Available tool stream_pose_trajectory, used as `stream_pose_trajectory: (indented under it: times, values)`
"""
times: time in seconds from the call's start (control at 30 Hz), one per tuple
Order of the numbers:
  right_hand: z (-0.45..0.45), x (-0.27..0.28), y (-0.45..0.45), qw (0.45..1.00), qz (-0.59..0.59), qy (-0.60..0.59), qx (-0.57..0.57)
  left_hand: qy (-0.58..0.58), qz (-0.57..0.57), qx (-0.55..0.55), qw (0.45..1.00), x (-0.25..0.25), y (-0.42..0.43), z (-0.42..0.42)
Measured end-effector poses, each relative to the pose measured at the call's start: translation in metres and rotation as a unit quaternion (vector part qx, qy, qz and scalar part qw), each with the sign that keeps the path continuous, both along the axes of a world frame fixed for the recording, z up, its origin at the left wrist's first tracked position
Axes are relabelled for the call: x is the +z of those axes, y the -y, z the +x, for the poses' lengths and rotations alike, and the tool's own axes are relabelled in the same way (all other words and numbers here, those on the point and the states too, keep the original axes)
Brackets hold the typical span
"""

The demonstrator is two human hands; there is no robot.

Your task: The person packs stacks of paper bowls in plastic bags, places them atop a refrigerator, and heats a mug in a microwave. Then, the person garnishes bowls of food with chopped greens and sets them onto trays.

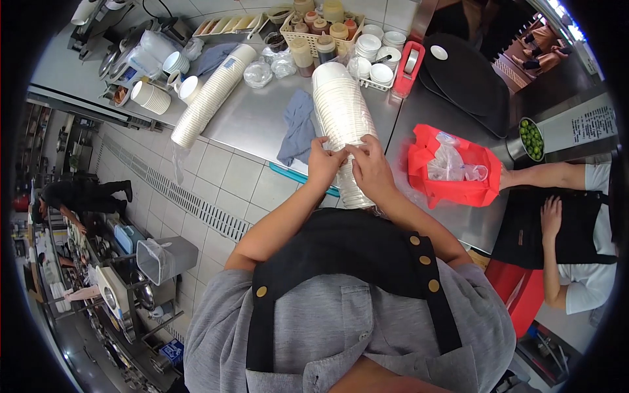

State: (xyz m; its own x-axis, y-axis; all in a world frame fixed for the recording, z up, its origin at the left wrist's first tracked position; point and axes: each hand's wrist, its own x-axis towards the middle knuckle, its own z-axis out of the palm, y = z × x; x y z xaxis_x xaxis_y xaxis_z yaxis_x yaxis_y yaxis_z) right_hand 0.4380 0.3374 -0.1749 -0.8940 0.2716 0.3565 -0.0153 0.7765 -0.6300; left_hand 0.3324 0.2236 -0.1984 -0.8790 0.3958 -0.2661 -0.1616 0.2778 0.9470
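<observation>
A long stack of white paper cups (341, 105) in a clear plastic sleeve lies on the steel counter, pointing toward my body. My left hand (325, 160) and my right hand (371, 169) meet over its near half. The fingertips of both are pinched together on the sleeve, close to each other. Left of the stack lies a crumpled blue-grey cloth (298, 128). A second sleeved stack of cups (213, 97) rests farther left, its loose plastic end hanging past the counter's edge.
Sauce bottles fill a basket (321, 33) at the back, beside stacked small white bowls (377, 49) and a red tape dispenser (409, 65). On the right, a co-worker's hand touches a red bag (452, 167) near black trays (465, 85) and a pot of limes (529, 139).
</observation>
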Motion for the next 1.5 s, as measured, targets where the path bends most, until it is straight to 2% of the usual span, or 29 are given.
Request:
stream_pose_trajectory:
  times: [0.1,0.23,0.3,0.33,0.4,0.43,0.5,0.57,0.63,0.67,0.7,0.73,0.77,0.8,0.87,0.93,1.0,1.07,1.1,1.17,1.2,1.27,1.3,1.33,1.4,1.43,1.5]
  values:
    - [-0.001,0.001,0.000,0.999,0.032,0.001,-0.013,0.064,-0.015,-0.025,0.998,0.004,0.004,-0.005]
    - [-0.003,0.000,0.002,0.999,0.041,0.000,-0.015,0.081,-0.057,-0.063,0.993,0.014,0.016,-0.019]
    - [-0.005,-0.002,0.001,1.000,0.027,0.001,-0.014,0.043,-0.166,-0.125,0.977,0.012,0.019,-0.031]
    - [-0.006,-0.002,-0.001,0.999,0.027,0.001,-0.021,0.041,-0.167,-0.131,0.976,0.004,0.021,-0.032]
    - [-0.005,-0.004,-0.010,0.999,-0.036,0.010,-0.009,-0.087,-0.269,-0.135,0.950,-0.030,0.031,-0.031]
    - [-0.004,-0.003,-0.018,0.999,-0.038,0.010,-0.020,-0.057,-0.227,-0.143,0.962,-0.052,0.038,-0.033]
    - [0.006,0.001,-0.035,0.977,-0.207,0.008,0.057,-0.069,-0.239,-0.205,0.947,-0.060,0.060,-0.037]
    - [0.041,0.030,-0.052,0.978,-0.202,0.046,0.033,-0.082,-0.248,-0.268,0.927,-0.062,0.077,-0.036]
    - [0.083,0.038,-0.060,0.977,-0.197,0.085,0.007,-0.131,-0.121,-0.161,0.971,-0.062,0.083,-0.033]
    - [0.108,0.036,-0.058,0.979,-0.150,0.137,-0.026,-0.129,-0.119,-0.173,0.969,-0.054,0.078,-0.032]
    - [0.127,0.036,-0.057,0.975,-0.102,0.191,-0.056,-0.221,-0.087,-0.180,0.954,-0.031,0.072,-0.027]
    - [0.139,0.025,-0.056,0.973,-0.103,0.194,-0.065,-0.311,-0.053,-0.184,0.931,-0.009,0.068,-0.022]
    - [0.151,0.006,-0.053,0.942,-0.127,0.303,-0.075,-0.325,-0.069,-0.249,0.910,0.008,0.061,-0.021]
    - [0.160,-0.004,-0.050,0.897,-0.150,0.407,-0.083,-0.321,-0.064,-0.256,0.910,0.028,0.050,-0.016]
    - [0.153,0.028,-0.046,0.900,-0.125,0.404,-0.109,-0.428,0.049,-0.399,0.810,0.071,0.023,-0.001]
    - [0.139,0.072,-0.054,0.937,-0.288,0.160,-0.114,-0.425,0.092,-0.468,0.769,0.109,-0.002,0.015]
    - [0.112,0.129,-0.046,0.926,-0.367,-0.014,-0.082,-0.456,0.102,-0.466,0.751,0.147,-0.027,0.036]
    - [0.096,0.171,-0.048,0.927,-0.367,-0.072,-0.027,-0.490,0.113,-0.458,0.733,0.168,-0.045,0.041]
    - [0.093,0.191,-0.045,0.929,-0.361,-0.076,-0.025,-0.502,0.133,-0.414,0.747,0.176,-0.055,0.038]
    - [0.084,0.227,-0.043,0.840,-0.472,-0.255,0.083,-0.482,0.173,-0.360,0.780,0.203,-0.074,0.016]
    - [0.079,0.237,-0.043,0.839,-0.433,-0.321,0.073,-0.546,0.218,-0.315,0.745,0.223,-0.077,0.001]
    - [0.076,0.240,-0.061,0.934,-0.168,-0.312,0.045,-0.503,0.274,-0.338,0.747,0.249,-0.083,-0.028]
    - [0.069,0.236,-0.066,0.963,-0.136,-0.230,0.026,-0.479,0.279,-0.325,0.766,0.272,-0.079,-0.028]
    - [0.057,0.233,-0.057,0.976,-0.134,-0.172,0.009,-0.488,0.282,-0.322,0.761,0.290,-0.079,-0.029]
    - [0.029,0.238,-0.040,0.987,-0.120,-0.106,-0.004,-0.419,0.359,-0.413,0.724,0.317,-0.085,-0.030]
    - [0.013,0.236,-0.039,0.987,-0.111,-0.112,-0.004,-0.463,0.351,-0.432,0.690,0.326,-0.089,-0.030]
    - [-0.020,0.227,-0.046,0.989,-0.128,-0.061,-0.051,-0.474,0.344,-0.471,0.660,0.338,-0.089,-0.023]
